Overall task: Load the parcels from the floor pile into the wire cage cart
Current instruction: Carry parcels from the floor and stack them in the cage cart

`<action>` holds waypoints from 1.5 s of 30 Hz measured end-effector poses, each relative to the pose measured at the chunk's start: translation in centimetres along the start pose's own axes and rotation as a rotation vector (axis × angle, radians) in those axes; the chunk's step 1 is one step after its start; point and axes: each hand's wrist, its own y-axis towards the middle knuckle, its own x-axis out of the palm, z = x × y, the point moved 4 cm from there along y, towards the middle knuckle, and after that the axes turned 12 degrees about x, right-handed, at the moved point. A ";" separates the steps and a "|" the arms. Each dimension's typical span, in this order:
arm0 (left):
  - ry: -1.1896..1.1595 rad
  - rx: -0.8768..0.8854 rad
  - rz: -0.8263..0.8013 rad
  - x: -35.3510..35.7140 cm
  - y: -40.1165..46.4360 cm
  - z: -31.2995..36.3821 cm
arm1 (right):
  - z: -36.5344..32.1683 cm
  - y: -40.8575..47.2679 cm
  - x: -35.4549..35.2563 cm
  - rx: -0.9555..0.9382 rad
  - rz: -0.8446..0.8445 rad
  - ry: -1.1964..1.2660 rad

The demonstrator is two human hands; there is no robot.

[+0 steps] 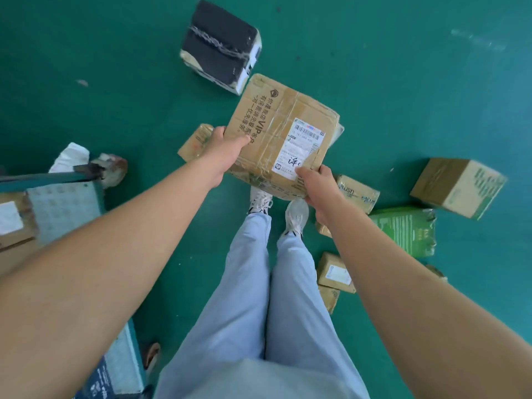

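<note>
I hold a taped brown cardboard box point(276, 131) with black printed text and a white shipping label, lifted above the green floor in front of my feet. My left hand point(227, 149) grips its left edge. My right hand point(316, 182) grips its near right corner. More parcels lie on the floor: a black-wrapped box point(220, 44) beyond, a small brown box point(194, 142) partly behind my left hand, and several brown boxes point(357, 194) with a green packet point(406, 230) at the right. The cart's corner point(62, 207) shows at the left edge, its walls out of view.
A large brown box with green print point(457, 187) sits at the far right. Inside the cart at the left lies a labelled brown parcel point(13, 223). The cart's caster point(113, 167) stands by a white bag point(72, 155). My legs and white shoes point(296, 216) are below the held box.
</note>
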 end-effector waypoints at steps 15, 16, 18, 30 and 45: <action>-0.474 0.134 0.408 -10.4 -28.0 0.6 | 0.2 -25.1 1.2 -0.392 -0.122 -0.278; -0.511 0.139 0.449 -10.5 -29.8 -0.1 | 0.8 -26.4 1.4 -0.419 -0.138 -0.308; -0.571 0.136 0.508 -10.5 -32.6 -1.2 | 1.5 -28.0 1.8 -0.460 -0.155 -0.358; -0.867 0.059 0.848 -11.1 -47.2 -10.8 | 8.1 -36.3 10.2 -0.705 -0.253 -0.918; -1.180 -0.040 1.185 -14.1 -60.1 -28.5 | 25.1 -43.2 25.3 -0.895 -0.346 -1.447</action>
